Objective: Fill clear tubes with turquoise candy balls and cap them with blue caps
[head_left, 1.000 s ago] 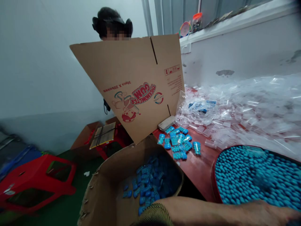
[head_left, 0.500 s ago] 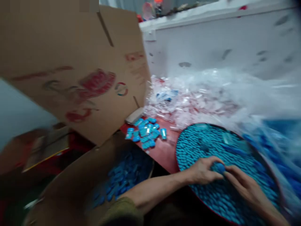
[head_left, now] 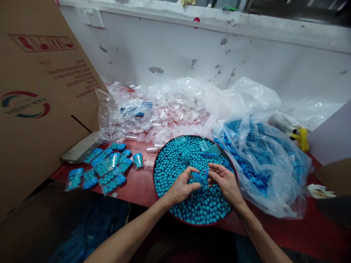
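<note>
A round tray (head_left: 155,186) with a dark red rim is full of small turquoise beads (head_left: 203,208). Above the beads, my left hand (head_left: 181,186) grips a blue plastic piece (head_left: 197,177) between thumb and index finger; its exact kind is unclear. Close by on the right, my right hand (head_left: 223,179) pinches a small blue cap (head_left: 206,174), its fingertips a short way from my left hand. A clear cup of beads (head_left: 185,157) rests on the beads behind my left hand. Near the tray's far right edge lie clear cups (head_left: 204,145) and blue caps.
Several bead-filled clear packs with blue lids (head_left: 105,166) lie on the red table (head_left: 139,186) left of the tray. Clear empty cups (head_left: 178,113) are heaped behind. A plastic bag of blue caps (head_left: 255,171) sits right. A cardboard box (head_left: 49,120) stands left.
The view has swung right, bringing the tray to the middle. My hands, together around a blue piece before, are now slightly apart, each with a blue piece.
</note>
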The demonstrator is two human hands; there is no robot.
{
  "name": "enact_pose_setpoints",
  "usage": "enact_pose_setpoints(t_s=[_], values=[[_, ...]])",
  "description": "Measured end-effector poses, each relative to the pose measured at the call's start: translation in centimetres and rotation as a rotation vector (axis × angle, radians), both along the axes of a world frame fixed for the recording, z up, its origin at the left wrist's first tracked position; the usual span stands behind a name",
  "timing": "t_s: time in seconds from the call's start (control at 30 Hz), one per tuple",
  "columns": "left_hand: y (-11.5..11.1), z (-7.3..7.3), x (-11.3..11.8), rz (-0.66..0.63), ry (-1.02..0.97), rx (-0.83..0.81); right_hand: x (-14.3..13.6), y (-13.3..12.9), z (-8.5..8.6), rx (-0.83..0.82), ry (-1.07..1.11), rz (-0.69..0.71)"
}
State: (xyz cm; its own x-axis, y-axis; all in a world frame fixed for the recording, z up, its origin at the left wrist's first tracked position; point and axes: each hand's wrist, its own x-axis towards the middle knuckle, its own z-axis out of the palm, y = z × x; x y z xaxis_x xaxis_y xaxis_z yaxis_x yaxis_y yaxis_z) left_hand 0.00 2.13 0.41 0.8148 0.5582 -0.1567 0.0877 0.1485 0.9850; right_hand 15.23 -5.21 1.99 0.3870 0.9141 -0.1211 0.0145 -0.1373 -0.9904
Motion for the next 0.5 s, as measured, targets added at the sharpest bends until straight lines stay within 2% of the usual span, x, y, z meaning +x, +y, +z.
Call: enact_pose_setpoints(t_s=[0.07, 0.17, 0.33, 0.4, 0.5], values=[[-0.1, 0.0, 0.0, 0.02, 0.0, 0.026, -0.6, 0.2, 0.3, 0.042, -0.239, 0.04], [-0.1, 0.0, -0.1, 0.073, -0.008, 0.049, -1.3, 0.0, 0.8, 0.128, -0.582, 0.192], [0.3, 0.1, 0.1, 0.104, -0.109, 0.027, -2.4, -0.5, 0.0, 0.05, -0.801, 0.399], [0.3, 0.2, 0.1, 0.083, -0.137, 0.002, -3.0, -0.6, -0.5, 0.036, -0.831, 0.381], [0.1, 0.3, 0.2, 0.087, -0.132, -0.016, -3.9, -0.5, -0.8, 0.047, -0.864, 0.271]])
